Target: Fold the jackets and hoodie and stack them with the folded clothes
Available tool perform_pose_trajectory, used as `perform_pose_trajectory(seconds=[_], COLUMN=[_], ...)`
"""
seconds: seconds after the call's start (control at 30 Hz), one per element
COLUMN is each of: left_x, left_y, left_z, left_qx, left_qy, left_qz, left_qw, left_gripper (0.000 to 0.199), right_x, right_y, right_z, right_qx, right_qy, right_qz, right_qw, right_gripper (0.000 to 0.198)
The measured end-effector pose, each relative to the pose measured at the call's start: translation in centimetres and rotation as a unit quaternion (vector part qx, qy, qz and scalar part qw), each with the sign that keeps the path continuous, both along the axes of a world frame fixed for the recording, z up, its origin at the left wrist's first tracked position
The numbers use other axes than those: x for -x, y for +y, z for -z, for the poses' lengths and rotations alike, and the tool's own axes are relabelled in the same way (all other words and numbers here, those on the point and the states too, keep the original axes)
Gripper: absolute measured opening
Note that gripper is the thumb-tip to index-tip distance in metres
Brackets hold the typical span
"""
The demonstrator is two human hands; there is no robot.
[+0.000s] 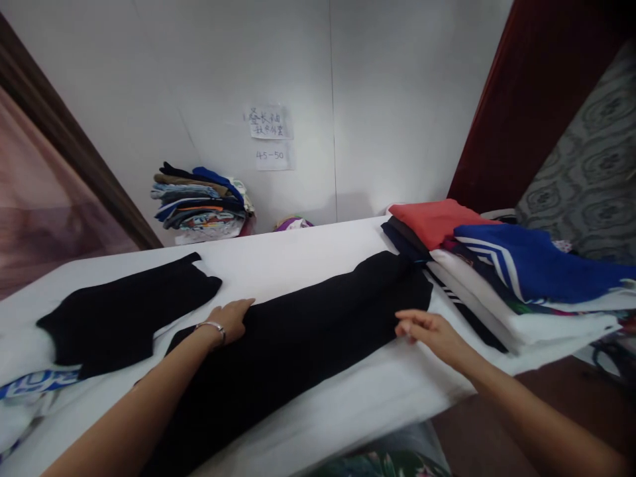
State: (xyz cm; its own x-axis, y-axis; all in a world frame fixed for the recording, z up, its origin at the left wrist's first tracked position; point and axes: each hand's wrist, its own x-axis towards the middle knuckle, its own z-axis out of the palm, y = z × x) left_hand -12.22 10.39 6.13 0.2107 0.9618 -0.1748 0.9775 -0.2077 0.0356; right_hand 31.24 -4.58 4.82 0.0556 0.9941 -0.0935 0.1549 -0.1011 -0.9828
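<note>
A long black garment lies stretched diagonally over the white-covered table, its near end running out of view at the bottom. My left hand, with a silver bracelet at the wrist, rests palm down on the garment's far edge, fingers extended. At the garment's right end, my right hand is over the near edge; its fingers are loosely bent and somewhat apart, and I see no cloth gripped in them. To the left, a second black garment lies spread, apart from the first.
A stack of folded clothes stands at the back left. On the right are piled clothes, with a red one and a blue one with white stripes on top. Handwritten paper notes hang on the wall. Floral cloth shows below.
</note>
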Motion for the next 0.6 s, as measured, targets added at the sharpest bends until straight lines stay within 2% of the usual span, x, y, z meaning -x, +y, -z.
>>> perform_pose_trajectory(seconds=[0.1, 0.13, 0.2, 0.27, 0.3, 0.4, 0.5, 0.6], left_x=[-1.4, -1.8, -2.3, -2.6, -2.6, -2.6, -2.6, -2.7], left_y=[-2.2, -3.0, -4.6, -5.8, -6.3, -7.0, -6.8, -6.6], left_z=[1.3, 1.6, 2.4, 3.0, 3.2, 3.5, 3.6, 3.6], left_qx=[-0.066, -0.073, -0.072, -0.068, -0.070, -0.071, -0.065, -0.065], left_qy=[-0.052, -0.061, -0.055, -0.034, -0.024, -0.009, -0.018, -0.024], left_qz=[0.063, 0.063, 0.040, 0.016, 0.010, 0.001, -0.003, -0.004], left_qw=[0.994, 0.993, 0.995, 0.997, 0.997, 0.997, 0.998, 0.998], left_gripper=[0.065, 0.061, 0.057, 0.058, 0.058, 0.058, 0.057, 0.056], right_x=[0.6, 0.7, 0.5, -0.2, -0.6, -2.0, -2.7, -2.8], right_y=[4.5, 6.4, 10.4, 13.8, 15.1, 17.2, 17.5, 17.4], right_z=[-2.8, -3.2, -2.9, -1.2, 0.0, 3.9, 6.0, 5.9], right_qx=[-0.160, -0.192, -0.209, -0.173, -0.131, -0.029, -0.026, -0.033], right_qy=[-0.112, -0.150, -0.244, -0.333, -0.356, -0.362, -0.352, -0.366], right_qz=[0.036, 0.040, 0.019, 0.000, 0.000, 0.016, 0.024, 0.023], right_qw=[0.980, 0.969, 0.947, 0.927, 0.925, 0.932, 0.935, 0.930], right_gripper=[0.040, 0.044, 0.049, 0.051, 0.050, 0.053, 0.055, 0.053])
